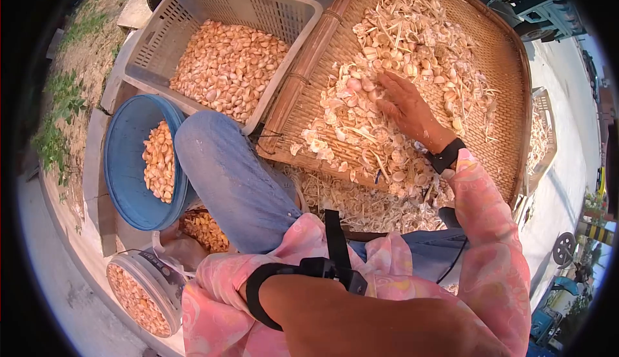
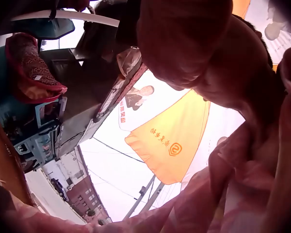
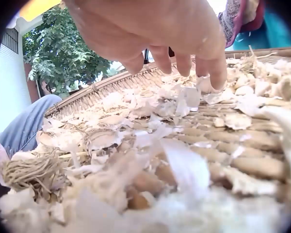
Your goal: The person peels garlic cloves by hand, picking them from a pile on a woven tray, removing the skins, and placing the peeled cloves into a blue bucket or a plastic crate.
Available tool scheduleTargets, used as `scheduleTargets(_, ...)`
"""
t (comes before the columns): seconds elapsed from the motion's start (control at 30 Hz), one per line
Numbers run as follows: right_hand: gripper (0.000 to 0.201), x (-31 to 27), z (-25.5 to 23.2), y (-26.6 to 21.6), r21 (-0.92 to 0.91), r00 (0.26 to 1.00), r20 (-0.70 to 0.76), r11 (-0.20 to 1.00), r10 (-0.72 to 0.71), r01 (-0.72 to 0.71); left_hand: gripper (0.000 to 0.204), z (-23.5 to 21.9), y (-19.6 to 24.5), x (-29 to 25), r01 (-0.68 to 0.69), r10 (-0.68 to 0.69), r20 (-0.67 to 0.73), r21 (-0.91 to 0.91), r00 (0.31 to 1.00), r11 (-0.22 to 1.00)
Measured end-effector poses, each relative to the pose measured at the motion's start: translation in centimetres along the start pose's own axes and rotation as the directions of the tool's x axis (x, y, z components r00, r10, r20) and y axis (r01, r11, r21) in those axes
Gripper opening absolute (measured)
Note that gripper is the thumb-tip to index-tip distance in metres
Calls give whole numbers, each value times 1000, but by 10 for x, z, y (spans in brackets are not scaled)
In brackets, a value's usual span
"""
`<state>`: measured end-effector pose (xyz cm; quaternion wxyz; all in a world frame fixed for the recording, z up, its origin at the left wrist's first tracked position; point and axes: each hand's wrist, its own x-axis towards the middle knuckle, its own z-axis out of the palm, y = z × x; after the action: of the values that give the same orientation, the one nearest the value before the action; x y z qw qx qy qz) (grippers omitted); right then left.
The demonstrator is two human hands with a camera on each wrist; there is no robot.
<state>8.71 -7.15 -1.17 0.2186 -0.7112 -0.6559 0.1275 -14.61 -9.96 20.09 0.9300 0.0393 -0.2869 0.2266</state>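
Observation:
My right hand (image 1: 409, 109) is over a large woven tray (image 1: 322, 102), its fingers pointing down among garlic cloves (image 1: 440, 80) and papery skins (image 1: 342, 102). Pinkish garlic (image 1: 354, 84) lies just beyond the fingertips. Seen from the right wrist, the fingers (image 3: 183, 63) hang spread over the husks, with nothing gripped between them. My left hand (image 1: 380, 321) is raised close to the head camera at the bottom of the view, a black strap round its wrist. Its fingers are hidden, and I cannot tell whether it holds anything.
Peeled-looking cloves fill part of a grey plastic crate (image 1: 145, 57), a blue bucket (image 1: 116, 157) and a white tub (image 1: 174, 315) on the left. More husks (image 1: 361, 203) lie below the tray's near edge. A bent knee in jeans (image 1: 219, 170) stands between bucket and tray.

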Motion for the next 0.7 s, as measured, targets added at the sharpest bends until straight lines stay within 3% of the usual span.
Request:
scheduleTargets(0.07, 42, -24, -18, -3, -21, 991, -85, 994, 103, -105, 14, -3, -5, 2, -20, 20, 48, 4, 999, 1000)
scheduleTargets(0.13, 31, -41, -29, 0, -5, 985, -148, 996, 85, -86, 14, -8, -1, 3, 6, -14, 95, 79, 995, 997)
scheduleTargets(0.23, 17, -46, -44, -4, 43, 983, -172, 997, 63, -56, 14, -1, -18, 3, -76, 76, 26, 8, 997, 997)
scheduleTargets(0.3, 16, -35, -42, -11, 131, 980, -129, 982, 153, -136, 13, -1, -19, -2, -27, 26, 37, 25, 999, 999)
scheduleTargets(0.33, 15, -24, -39, -14, 177, 976, -105, 970, 189, -169, 13, -7, 0, 0, 75, -85, 94, 108, 992, 991)
scheduleTargets(0.37, 15, -12, -32, -13, 170, 978, -139, 976, 156, -132, 12, -5, 24, -2, 124, -139, 29, 297, 990, 947)
scheduleTargets(0.4, 16, 2, -25, -15, 142, 980, -117, 980, 159, -141, 10, -4, 50, -3, 186, -192, -36, 468, 981, 864)
scheduleTargets(0.47, 18, 28, -17, -22, 69, 981, -89, 983, 175, -169, 7, 12, 113, -7, 301, -43, -316, 842, 948, 447)
scheduleTargets(0.5, 23, 40, -12, -24, -71, 987, -6, 985, 158, -158, 11, 9, 123, -16, 254, 382, -239, 967, 893, 12)
scheduleTargets(0.53, 29, 47, -6, -23, -209, 984, 81, 968, 156, -136, 17, 3, 134, -21, 494, 738, -90, 796, 669, -350)
scheduleTargets(0.57, 31, 46, 6, -13, -171, 998, 9, 984, 60, -58, 21, -4, 177, -44, 634, 737, -63, 562, 673, -531)
scheduleTargets(0.6, 31, 46, 5, -12, -170, 998, 19, 984, 61, -57, 24, -10, 217, -69, 712, 744, -95, 395, 661, -581)
scheduleTargets(0.67, 31, 45, 5, -10, -165, 997, 43, 985, 57, -49, 22, -22, 282, -128, 733, 718, -187, 19, 671, -680)
scheduleTargets(0.7, 27, 41, 3, -8, -142, 996, 69, 989, 47, -37, 23, -26, 280, -126, 728, 712, -202, 12, 673, -685)
